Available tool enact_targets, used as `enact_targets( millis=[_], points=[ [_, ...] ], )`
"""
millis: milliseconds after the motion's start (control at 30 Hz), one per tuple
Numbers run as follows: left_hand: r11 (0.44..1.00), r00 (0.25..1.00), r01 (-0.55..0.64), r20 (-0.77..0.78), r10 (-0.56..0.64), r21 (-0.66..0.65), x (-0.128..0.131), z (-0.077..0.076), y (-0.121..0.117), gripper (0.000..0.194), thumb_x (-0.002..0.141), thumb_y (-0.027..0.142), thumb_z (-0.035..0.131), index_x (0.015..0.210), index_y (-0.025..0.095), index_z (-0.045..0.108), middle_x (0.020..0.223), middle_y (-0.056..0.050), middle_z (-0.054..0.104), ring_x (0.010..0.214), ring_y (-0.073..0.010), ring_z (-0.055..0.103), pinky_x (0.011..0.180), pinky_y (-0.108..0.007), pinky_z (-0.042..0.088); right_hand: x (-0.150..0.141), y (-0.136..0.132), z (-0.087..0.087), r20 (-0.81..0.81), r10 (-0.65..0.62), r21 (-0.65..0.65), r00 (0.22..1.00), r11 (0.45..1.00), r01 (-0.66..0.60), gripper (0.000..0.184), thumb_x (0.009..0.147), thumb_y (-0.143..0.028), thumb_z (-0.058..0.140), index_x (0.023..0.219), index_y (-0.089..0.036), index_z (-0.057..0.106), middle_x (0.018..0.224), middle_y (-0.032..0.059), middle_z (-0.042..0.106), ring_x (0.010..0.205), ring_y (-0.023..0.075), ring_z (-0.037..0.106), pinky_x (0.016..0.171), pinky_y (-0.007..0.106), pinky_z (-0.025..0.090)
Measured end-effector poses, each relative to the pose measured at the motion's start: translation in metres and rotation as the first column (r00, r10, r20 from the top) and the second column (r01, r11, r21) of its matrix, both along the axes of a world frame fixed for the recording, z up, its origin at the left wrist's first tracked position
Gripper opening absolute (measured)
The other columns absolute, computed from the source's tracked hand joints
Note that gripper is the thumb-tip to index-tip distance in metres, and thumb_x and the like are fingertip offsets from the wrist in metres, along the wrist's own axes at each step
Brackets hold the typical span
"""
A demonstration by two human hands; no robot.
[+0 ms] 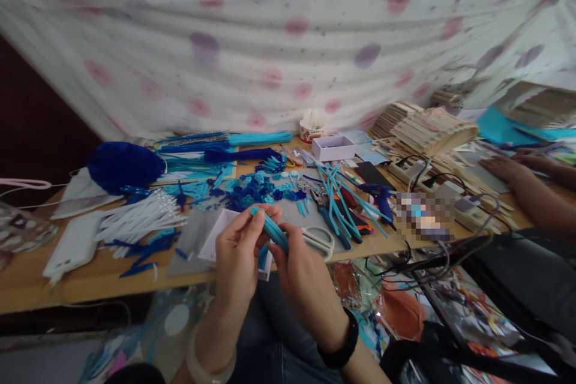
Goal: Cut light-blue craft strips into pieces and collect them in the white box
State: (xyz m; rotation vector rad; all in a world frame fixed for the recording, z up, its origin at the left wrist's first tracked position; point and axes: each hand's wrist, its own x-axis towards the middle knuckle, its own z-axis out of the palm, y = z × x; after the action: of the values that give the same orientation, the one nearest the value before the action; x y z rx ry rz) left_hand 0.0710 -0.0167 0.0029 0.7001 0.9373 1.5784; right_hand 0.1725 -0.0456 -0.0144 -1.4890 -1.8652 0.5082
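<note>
A short bundle of light blue pipe cleaners (275, 230) is held between my two hands over the front edge of the table. My left hand (239, 249) pinches its upper end between thumb and fingers. Lower down, my right hand (302, 267) has its fingers closed around the other end. Directly behind and below the hands sits a white open box (215, 239), partly covered by them. Scissors with pale handles (324, 242) lie just right of my right hand. Beyond the hands spreads a pile of blue curled pipe-cleaner pieces (256, 188).
White stems (139, 222) and a white power bank (74, 246) lie left. Right are loose light blue pipe cleaners (335, 192), pliers (335, 228), a blue glue gun (381, 198) and power strips with cables (465, 213). Another person's hands (508, 171) rest at far right.
</note>
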Motion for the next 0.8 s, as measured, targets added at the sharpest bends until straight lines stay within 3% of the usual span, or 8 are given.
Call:
enact_targets(
  millis=[100, 167, 267, 400, 567, 700, 800],
  points=[
    [1.000, 0.999, -0.026, -0.039, 0.026, -0.005, 0.004, 0.000, -0.002, 0.024, 0.072, 0.039, 0.083, 0.085, 0.019, 0.080, 0.089, -0.004, 0.080, 0.085, -0.0198, 0.076, 0.076, -0.026, 0.060, -0.002, 0.004, -0.005, 0.139, -0.042, 0.065, 0.989, 0.997, 0.033, 0.017, 0.100, -0.021, 0.041, 0.102, -0.014, 0.056, 0.078, 0.0104, 0.070, 0.062, 0.0242, 0.066, 0.050, 0.028, 0.031],
    [0.999, 0.997, -0.034, -0.076, 0.034, 0.004, 0.003, -0.001, -0.002, 0.022, 0.074, 0.038, 0.082, 0.086, 0.020, 0.080, 0.089, -0.004, 0.080, 0.089, -0.0202, 0.076, 0.082, -0.027, 0.059, -0.001, 0.007, -0.007, 0.130, -0.021, 0.091, 0.991, 0.996, 0.009, 0.022, 0.101, -0.022, 0.036, 0.095, -0.016, 0.057, 0.071, 0.0076, 0.065, 0.056, 0.0220, 0.060, 0.049, 0.029, 0.028],
    [0.999, 0.994, 0.042, -0.098, -0.041, 0.004, -0.002, -0.003, -0.002, 0.025, 0.073, 0.041, 0.083, 0.089, 0.021, 0.081, 0.087, -0.005, 0.081, 0.092, -0.0227, 0.075, 0.089, -0.032, 0.057, 0.005, 0.008, -0.008, -0.077, 0.095, 0.072, 0.992, 0.993, -0.089, 0.024, 0.102, -0.025, 0.034, 0.098, -0.017, 0.056, 0.073, 0.0041, 0.062, 0.060, 0.0183, 0.056, 0.054, 0.027, 0.035],
    [0.952, 0.948, 0.306, -0.093, -0.306, -0.009, -0.013, -0.009, -0.001, 0.035, 0.072, 0.044, 0.084, 0.100, 0.023, 0.081, 0.096, -0.007, 0.081, 0.101, -0.0260, 0.073, 0.096, -0.037, 0.054, 0.010, 0.005, -0.007, -0.456, 0.233, 0.011, 0.859, 0.967, -0.256, 0.027, 0.106, -0.033, 0.034, 0.103, -0.020, 0.057, 0.081, 0.0020, 0.058, 0.072, 0.0160, 0.054, 0.068, 0.028, 0.045],
    [0.923, 0.921, 0.381, -0.059, -0.384, -0.052, -0.018, -0.014, 0.002, 0.035, 0.062, 0.045, 0.089, 0.087, 0.021, 0.083, 0.092, -0.009, 0.082, 0.098, -0.0277, 0.073, 0.093, -0.037, 0.054, 0.009, 0.005, -0.012, -0.611, 0.228, -0.084, 0.758, 0.934, -0.348, 0.035, 0.106, -0.042, 0.036, 0.112, -0.019, 0.061, 0.076, -0.0007, 0.052, 0.067, 0.0144, 0.049, 0.065, 0.027, 0.046],
    [0.935, 0.938, 0.333, -0.055, -0.341, -0.119, -0.018, -0.013, 0.005, 0.034, 0.059, 0.046, 0.089, 0.078, 0.018, 0.083, 0.084, -0.010, 0.081, 0.091, -0.0268, 0.074, 0.092, -0.036, 0.053, 0.007, 0.007, -0.012, -0.521, 0.273, -0.032, 0.809, 0.940, -0.338, 0.033, 0.105, -0.038, 0.037, 0.129, -0.022, 0.054, 0.101, 0.0064, 0.064, 0.095, 0.0187, 0.061, 0.088, 0.033, 0.050],
    [0.976, 0.970, 0.181, -0.142, -0.197, -0.117, -0.013, -0.013, 0.005, 0.027, 0.067, 0.042, 0.085, 0.080, 0.018, 0.083, 0.084, -0.008, 0.081, 0.091, -0.0256, 0.074, 0.093, -0.035, 0.052, 0.001, 0.008, -0.011, -0.367, 0.206, -0.040, 0.907, 0.971, -0.236, 0.033, 0.102, -0.032, 0.040, 0.131, -0.018, 0.047, 0.121, 0.0151, 0.063, 0.111, 0.0244, 0.061, 0.095, 0.039, 0.049]
  ],
)
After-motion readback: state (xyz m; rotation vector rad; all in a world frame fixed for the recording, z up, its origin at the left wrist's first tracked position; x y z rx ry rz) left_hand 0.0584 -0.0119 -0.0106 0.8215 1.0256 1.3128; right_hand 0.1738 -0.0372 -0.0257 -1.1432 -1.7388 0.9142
